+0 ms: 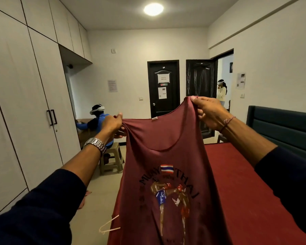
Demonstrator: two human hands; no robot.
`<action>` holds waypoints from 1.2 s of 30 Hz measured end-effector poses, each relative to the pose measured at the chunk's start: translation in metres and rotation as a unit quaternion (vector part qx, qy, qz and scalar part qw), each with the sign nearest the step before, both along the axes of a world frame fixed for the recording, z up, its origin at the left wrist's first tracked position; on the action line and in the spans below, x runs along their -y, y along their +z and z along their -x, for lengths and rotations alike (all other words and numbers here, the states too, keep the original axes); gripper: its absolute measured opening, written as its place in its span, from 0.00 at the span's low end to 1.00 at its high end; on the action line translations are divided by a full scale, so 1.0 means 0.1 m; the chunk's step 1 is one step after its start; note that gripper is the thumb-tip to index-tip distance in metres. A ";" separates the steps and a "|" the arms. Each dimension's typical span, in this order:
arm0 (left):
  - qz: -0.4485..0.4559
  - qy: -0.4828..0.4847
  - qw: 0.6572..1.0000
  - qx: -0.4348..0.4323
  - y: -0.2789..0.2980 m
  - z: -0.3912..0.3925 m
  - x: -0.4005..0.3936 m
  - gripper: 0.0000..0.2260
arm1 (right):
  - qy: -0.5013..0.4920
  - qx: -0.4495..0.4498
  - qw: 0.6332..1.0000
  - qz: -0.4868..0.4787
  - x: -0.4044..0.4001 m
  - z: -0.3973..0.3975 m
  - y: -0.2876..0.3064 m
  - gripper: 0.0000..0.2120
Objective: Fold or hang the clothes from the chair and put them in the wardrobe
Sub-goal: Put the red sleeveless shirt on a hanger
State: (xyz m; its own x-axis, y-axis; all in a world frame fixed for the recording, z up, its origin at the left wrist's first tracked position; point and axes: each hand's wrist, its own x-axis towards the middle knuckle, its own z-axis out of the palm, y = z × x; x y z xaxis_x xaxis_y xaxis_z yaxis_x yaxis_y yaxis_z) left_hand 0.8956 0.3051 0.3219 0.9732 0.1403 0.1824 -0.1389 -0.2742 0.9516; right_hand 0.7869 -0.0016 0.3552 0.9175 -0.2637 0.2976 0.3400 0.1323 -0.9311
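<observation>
I hold up a maroon tank top (168, 152) with a boxing print and a small flag, its front facing me. My left hand (113, 123) pinches the left shoulder strap. Higher up, my right hand (208, 112) pinches the right strap. The top hangs down over the red bed (254, 191). A pale hanger (108, 225) lies partly hidden under the shirt at the bed's left edge. The white wardrobe (25, 103) stands along the left wall, its doors closed.
A person in a blue top sits on a plastic stool (111, 161) at a desk past the wardrobe. Another person stands in the open doorway (222, 92) at the back right. A dark headboard (281, 124) is on the right. A small pink cloth (86, 197) lies on the floor.
</observation>
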 end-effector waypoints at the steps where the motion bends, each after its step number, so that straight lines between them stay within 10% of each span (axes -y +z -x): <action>1: 0.023 0.014 1.000 0.017 0.00 -0.02 -0.02 0.17 | -0.009 0.010 1.000 -0.008 0.00 0.01 0.00 0.10; 6: 0.164 0.015 0.985 0.048 -0.04 0.06 -0.09 0.13 | -0.038 0.034 0.999 -0.009 0.04 0.06 -0.08 0.10; 21: -0.074 0.008 0.963 0.258 0.18 0.86 0.10 0.22 | -0.045 0.115 0.989 0.080 0.62 0.67 -0.18 0.13; 36: -0.333 0.122 0.809 0.469 0.47 1.22 0.68 0.23 | -0.189 0.223 0.937 0.189 1.20 1.01 -0.07 0.10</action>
